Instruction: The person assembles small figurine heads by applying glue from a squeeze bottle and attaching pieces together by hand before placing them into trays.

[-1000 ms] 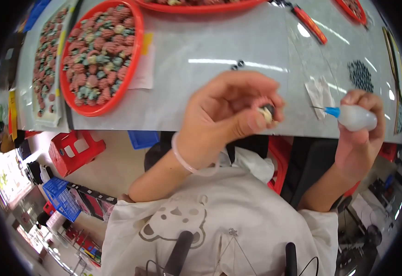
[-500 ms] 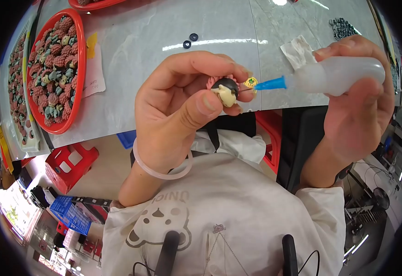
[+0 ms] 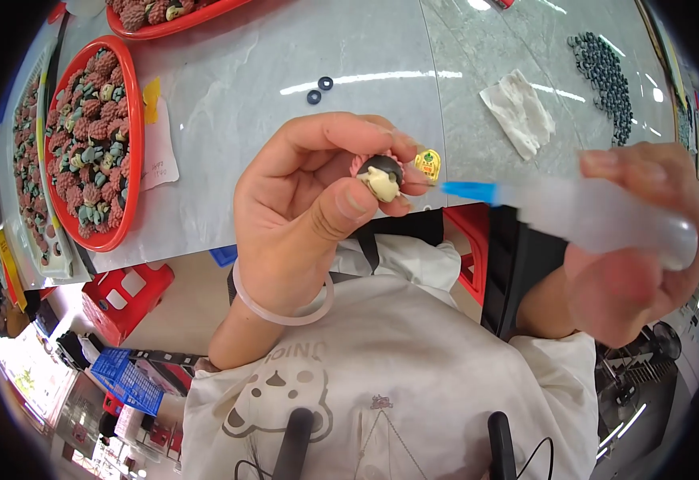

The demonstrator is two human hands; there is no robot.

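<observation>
Steadiness is needed: small figure (image 3: 380, 178) is pinched by the left hand (image 3: 309, 216), while squeeze bottle (image 3: 605, 218), clasped by the right hand (image 3: 633, 264), should be brought tip-first, gently.

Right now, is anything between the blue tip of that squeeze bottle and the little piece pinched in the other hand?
Nothing visible: only open air separates the blue nozzle from the small piece in the left hand.

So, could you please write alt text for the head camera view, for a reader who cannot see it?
The left hand pinches a small black-and-cream figurine while the right hand aims a translucent squeeze bottle with a blue nozzle at it. Behind them, the grey table bears red trays of small pieces, two black rings and a crumpled tissue.
</observation>
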